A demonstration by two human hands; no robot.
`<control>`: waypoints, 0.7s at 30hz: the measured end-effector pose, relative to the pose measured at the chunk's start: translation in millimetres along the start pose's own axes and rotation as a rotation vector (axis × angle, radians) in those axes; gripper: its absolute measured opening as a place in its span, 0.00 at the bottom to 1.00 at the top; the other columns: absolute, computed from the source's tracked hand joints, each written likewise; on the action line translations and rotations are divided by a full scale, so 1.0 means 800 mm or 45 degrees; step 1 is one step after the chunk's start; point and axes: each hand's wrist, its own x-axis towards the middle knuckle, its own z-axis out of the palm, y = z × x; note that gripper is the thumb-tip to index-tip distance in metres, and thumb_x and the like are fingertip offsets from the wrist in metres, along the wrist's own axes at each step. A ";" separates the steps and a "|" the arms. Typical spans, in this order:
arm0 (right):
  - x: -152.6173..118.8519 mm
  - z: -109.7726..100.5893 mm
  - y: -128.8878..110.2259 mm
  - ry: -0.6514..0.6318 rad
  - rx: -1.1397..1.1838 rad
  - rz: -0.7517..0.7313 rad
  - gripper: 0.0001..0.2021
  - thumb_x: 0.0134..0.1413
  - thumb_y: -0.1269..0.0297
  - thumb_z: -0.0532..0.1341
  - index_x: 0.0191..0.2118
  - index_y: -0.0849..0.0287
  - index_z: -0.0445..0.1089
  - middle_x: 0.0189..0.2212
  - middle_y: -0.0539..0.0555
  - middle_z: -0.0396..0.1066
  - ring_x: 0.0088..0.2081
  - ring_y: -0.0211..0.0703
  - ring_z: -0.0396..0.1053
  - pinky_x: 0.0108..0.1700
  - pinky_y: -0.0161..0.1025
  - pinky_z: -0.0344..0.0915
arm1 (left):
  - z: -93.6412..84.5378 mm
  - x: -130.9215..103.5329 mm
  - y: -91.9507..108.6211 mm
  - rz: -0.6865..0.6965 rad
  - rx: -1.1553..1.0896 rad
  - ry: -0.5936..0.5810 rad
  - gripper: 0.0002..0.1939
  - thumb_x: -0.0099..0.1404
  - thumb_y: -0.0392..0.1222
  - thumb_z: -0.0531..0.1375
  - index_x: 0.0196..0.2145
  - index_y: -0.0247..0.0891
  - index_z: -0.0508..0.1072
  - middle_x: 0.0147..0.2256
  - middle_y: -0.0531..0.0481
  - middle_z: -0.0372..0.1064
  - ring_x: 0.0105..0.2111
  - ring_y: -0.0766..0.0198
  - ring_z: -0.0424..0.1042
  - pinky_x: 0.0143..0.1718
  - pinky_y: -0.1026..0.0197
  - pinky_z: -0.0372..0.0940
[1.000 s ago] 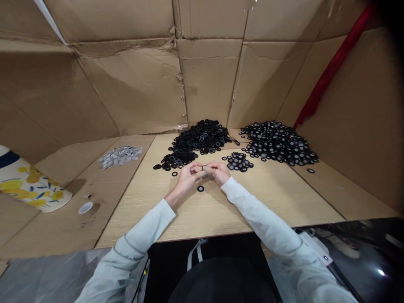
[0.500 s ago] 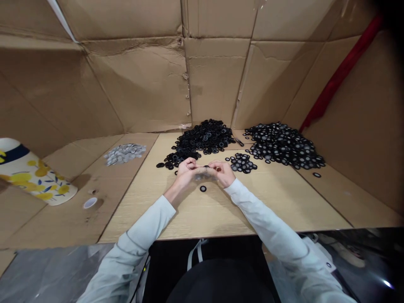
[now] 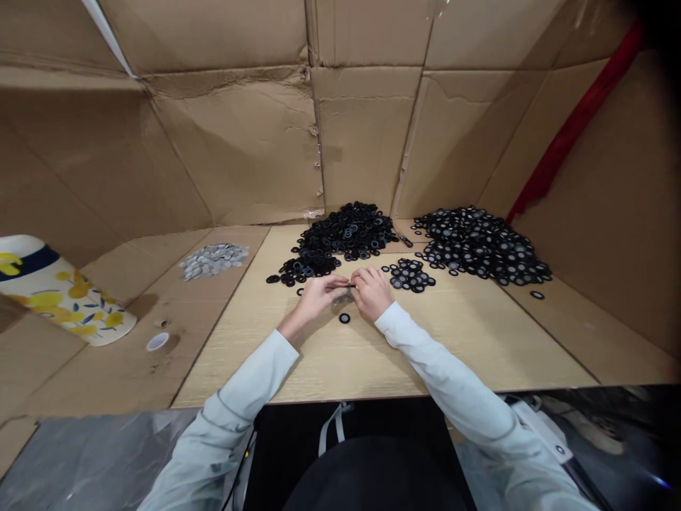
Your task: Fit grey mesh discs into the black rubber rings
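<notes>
My left hand (image 3: 318, 298) and my right hand (image 3: 372, 292) meet over the middle of the pale board (image 3: 425, 341). Between their fingertips is a small black ring (image 3: 350, 286), pinched from both sides. Just below the hands, one black ring with a grey centre (image 3: 345, 319) lies on the board. Some small grey discs show partly beneath the fingers. Behind the hands rises a heap of black rings (image 3: 354, 227). A small group of rings with grey centres (image 3: 409, 275) is beside my right hand.
A large pile of grey-centred rings (image 3: 482, 245) lies at the right. Grey discs (image 3: 213, 260) are heaped at the left, near a small white cup-like piece (image 3: 158, 342) and a yellow-patterned cylinder (image 3: 79, 298). Cardboard walls (image 3: 234, 142) stand behind.
Both hands have drawn closer together, and the fingers of my right hand now curl over the ring. The whole view has shifted very slightly.
</notes>
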 end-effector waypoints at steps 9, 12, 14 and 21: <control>0.004 0.012 0.004 0.054 0.963 0.355 0.10 0.42 0.60 0.61 0.30 0.60 0.71 0.35 0.56 0.68 0.35 0.42 0.65 0.34 0.39 0.63 | 0.000 0.002 0.002 0.014 -0.100 0.248 0.11 0.47 0.40 0.64 0.30 0.35 0.72 0.32 0.47 0.72 0.32 0.63 0.70 0.37 0.59 0.64; 0.006 0.018 0.002 0.052 1.310 0.600 0.15 0.35 0.54 0.64 0.27 0.62 0.71 0.31 0.55 0.69 0.30 0.40 0.66 0.32 0.38 0.63 | 0.008 0.001 -0.001 -0.051 -0.243 0.273 0.12 0.46 0.40 0.65 0.31 0.34 0.71 0.30 0.47 0.71 0.31 0.63 0.71 0.37 0.58 0.65; 0.006 0.019 0.001 0.111 1.442 0.700 0.16 0.34 0.52 0.64 0.25 0.62 0.70 0.26 0.53 0.70 0.28 0.39 0.65 0.33 0.38 0.63 | 0.014 -0.001 -0.005 -0.135 -0.430 0.276 0.15 0.45 0.40 0.66 0.32 0.34 0.71 0.32 0.46 0.72 0.31 0.63 0.71 0.37 0.57 0.66; 0.005 0.019 0.002 0.148 1.371 0.724 0.12 0.35 0.56 0.62 0.22 0.61 0.69 0.23 0.52 0.68 0.26 0.39 0.63 0.30 0.36 0.61 | 0.016 -0.002 -0.009 -0.211 -0.537 0.175 0.22 0.40 0.37 0.69 0.36 0.33 0.73 0.38 0.42 0.73 0.36 0.59 0.72 0.41 0.56 0.64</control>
